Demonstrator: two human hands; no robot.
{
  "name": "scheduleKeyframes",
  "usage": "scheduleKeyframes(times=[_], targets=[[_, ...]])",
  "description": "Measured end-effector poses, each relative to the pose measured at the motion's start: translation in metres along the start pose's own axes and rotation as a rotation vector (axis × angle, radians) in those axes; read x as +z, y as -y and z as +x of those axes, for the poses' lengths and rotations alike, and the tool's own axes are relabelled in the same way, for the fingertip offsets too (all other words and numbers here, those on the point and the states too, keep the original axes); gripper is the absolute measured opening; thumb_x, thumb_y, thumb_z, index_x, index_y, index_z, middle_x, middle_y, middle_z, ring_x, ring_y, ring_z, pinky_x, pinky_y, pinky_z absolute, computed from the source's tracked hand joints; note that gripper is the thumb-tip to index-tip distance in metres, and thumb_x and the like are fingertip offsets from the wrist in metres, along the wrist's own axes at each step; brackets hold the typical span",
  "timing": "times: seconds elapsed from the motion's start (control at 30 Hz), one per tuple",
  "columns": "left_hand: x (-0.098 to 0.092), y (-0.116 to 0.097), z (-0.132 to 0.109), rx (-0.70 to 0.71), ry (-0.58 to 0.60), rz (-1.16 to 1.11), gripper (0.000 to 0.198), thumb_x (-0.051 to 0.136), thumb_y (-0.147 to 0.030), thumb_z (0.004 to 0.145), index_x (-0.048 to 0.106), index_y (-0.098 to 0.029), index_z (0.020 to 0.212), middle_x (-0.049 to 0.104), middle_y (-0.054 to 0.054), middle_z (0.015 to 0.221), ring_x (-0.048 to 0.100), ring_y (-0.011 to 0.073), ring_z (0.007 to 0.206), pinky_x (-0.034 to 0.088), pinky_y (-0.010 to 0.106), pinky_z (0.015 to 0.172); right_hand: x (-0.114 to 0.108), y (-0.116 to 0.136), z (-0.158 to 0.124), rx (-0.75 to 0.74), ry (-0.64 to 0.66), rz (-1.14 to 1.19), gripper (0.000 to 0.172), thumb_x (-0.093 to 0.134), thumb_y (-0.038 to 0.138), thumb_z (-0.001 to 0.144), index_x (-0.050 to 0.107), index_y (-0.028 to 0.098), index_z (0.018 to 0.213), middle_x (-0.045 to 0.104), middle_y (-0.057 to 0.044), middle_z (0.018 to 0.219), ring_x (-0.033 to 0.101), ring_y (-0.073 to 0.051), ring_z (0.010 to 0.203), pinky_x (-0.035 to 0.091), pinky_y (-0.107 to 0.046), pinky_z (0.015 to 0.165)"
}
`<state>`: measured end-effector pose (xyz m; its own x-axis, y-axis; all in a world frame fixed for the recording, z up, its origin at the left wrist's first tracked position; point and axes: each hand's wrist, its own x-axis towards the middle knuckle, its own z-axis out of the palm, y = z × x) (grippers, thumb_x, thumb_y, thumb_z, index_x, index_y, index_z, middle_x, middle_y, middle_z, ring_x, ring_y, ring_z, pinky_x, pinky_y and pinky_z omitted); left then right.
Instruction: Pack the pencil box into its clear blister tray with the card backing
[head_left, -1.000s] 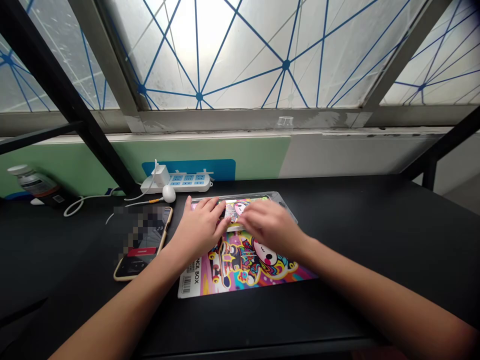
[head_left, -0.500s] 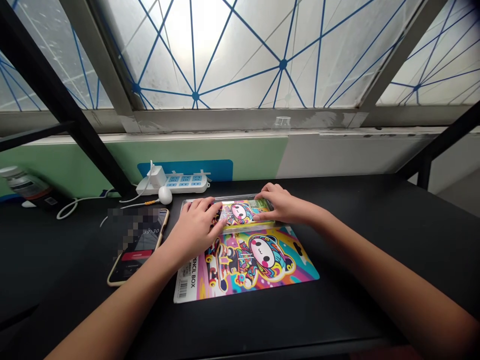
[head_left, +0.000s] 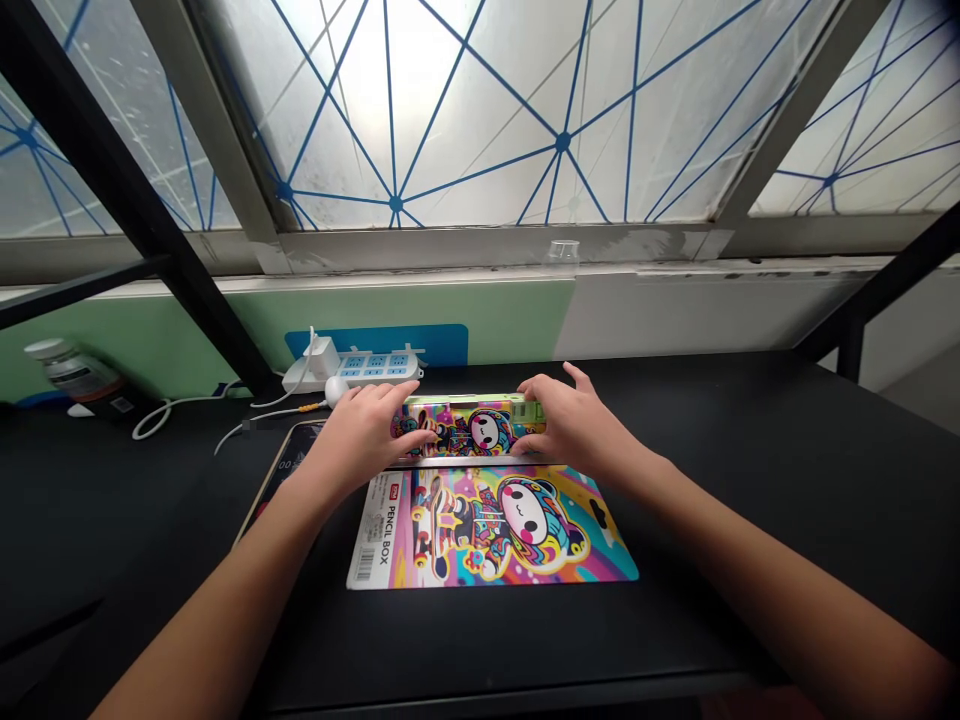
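The left hand [head_left: 361, 435] and right hand [head_left: 568, 420] are spread on both ends of the pencil box [head_left: 469, 427], grip I cannot tell; the printed card [head_left: 491, 528] already lies separate on the table [head_left: 750, 480], nearer the person.

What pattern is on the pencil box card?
The pencil box card shows a cartoon skateboarder on pink, yellow and blue; head view.

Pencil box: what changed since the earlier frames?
The left hand and right hand have taken the pencil box by its ends and tilted it up from flat. The printed card still lies flat on the black table.
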<state>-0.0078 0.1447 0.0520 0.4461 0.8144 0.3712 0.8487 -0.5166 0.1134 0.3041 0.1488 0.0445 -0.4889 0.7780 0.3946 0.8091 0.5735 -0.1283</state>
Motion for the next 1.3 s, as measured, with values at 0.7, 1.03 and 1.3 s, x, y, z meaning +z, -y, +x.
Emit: scheduleKeyframes(times=[0.7, 1.03, 1.3], targets=[[0.02, -0.063, -0.134, -0.097, -0.064, -0.15, 0.074, 0.073, -0.045, 0.087, 0.04, -0.032, 0.152, 0.053, 0.013, 0.151, 0.058, 0.0379, 0.131, 0.054, 0.052, 0.102, -0.002, 0.058, -0.148, 0.032, -0.15, 0.265, 0.037, 0.059, 0.013, 0.092, 0.051, 0.03, 0.124, 0.061, -0.012, 0.137, 0.061, -0.029, 0.125, 0.057, -0.048, 0.098], [0.02, -0.064, -0.134, -0.194, 0.003, -0.255, 0.087, 0.074, -0.044, 0.087, 0.024, -0.033, 0.158, 0.058, 0.013, 0.144, 0.059, 0.0355, 0.129, 0.052, 0.051, 0.104, -0.009, 0.049, -0.147, 0.308, 0.064, 0.487, 0.053, 0.07, 0.042, 0.091, 0.051, 0.033, 0.14, 0.042, -0.01, 0.161, 0.041, -0.032, 0.147, 0.041, -0.053, 0.118], [0.017, -0.068, -0.134, -0.299, 0.047, -0.335, 0.1, 0.075, -0.043, 0.087, 0.01, -0.038, 0.163, 0.059, 0.012, 0.138, 0.059, 0.0362, 0.127, 0.049, 0.054, 0.104, -0.024, 0.038, -0.135, 0.324, 0.069, 0.579, 0.056, 0.082, 0.045, 0.08, 0.063, 0.03, 0.131, 0.057, -0.01, 0.147, 0.053, -0.032, 0.137, 0.044, -0.049, 0.114]])
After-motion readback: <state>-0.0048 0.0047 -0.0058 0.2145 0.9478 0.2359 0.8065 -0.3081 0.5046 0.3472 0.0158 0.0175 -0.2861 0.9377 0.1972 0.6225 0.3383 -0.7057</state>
